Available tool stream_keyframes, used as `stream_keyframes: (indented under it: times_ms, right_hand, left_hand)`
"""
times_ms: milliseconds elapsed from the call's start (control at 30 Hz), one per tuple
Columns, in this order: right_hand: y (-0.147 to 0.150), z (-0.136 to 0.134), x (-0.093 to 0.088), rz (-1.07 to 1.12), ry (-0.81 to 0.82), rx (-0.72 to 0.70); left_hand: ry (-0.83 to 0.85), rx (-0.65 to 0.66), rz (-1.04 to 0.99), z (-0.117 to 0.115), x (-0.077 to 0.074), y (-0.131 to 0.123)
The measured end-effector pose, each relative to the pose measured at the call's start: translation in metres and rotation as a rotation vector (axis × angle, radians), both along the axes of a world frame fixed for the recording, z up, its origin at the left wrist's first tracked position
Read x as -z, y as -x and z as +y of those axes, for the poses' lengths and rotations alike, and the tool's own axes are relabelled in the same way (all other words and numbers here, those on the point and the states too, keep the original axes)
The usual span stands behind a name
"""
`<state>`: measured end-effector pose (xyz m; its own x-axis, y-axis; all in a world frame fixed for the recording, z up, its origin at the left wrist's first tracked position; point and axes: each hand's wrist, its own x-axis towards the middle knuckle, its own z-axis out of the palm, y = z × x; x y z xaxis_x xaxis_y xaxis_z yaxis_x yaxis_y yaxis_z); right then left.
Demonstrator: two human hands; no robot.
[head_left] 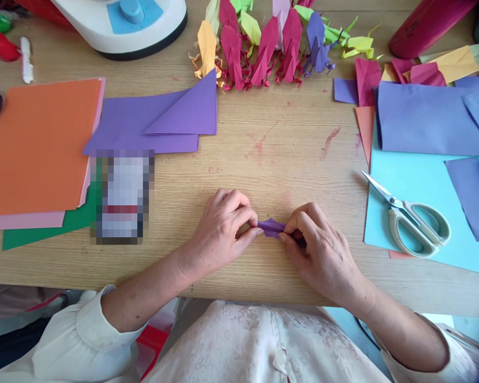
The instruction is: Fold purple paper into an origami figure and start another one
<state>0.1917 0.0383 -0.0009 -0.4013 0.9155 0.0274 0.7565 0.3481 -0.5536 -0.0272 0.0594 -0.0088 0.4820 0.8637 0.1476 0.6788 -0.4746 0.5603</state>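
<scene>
A small piece of folded purple paper (270, 227) is held between my two hands, low over the front of the table. My left hand (225, 229) pinches its left end with thumb and fingers. On the other side, my right hand (319, 250) grips the right end, and part of the paper is hidden under those fingers. Narrow pleats show in the short stretch between the hands. To the right, scissors (399, 205) with pale handles lie partly open on a light blue sheet (387, 213).
Several folded paper insects (265, 53) stand at the back. Larger purple sheets (143, 114) and an orange stack (43, 143) lie left, near a blurred phone-like object (123, 197). A white device (143, 32) and a red cylinder (427, 26) stand at the back. Purple pieces (431, 119) lie right.
</scene>
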Motion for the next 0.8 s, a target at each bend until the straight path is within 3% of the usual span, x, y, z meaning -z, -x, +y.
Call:
stream_keyframes:
  times_ms: [467,800]
  right_hand:
    - [-0.0004,0.0015,0.0011,0.020,0.016,-0.024]
    - [-0.0024,0.0007,0.0032,0.156,0.029,-0.083]
  left_hand:
    - [0.020,-0.066,0.010,-0.0014,-0.0025,-0.0068]
    - [0.034,-0.088,-0.012,0.0005,-0.0036,-0.0078]
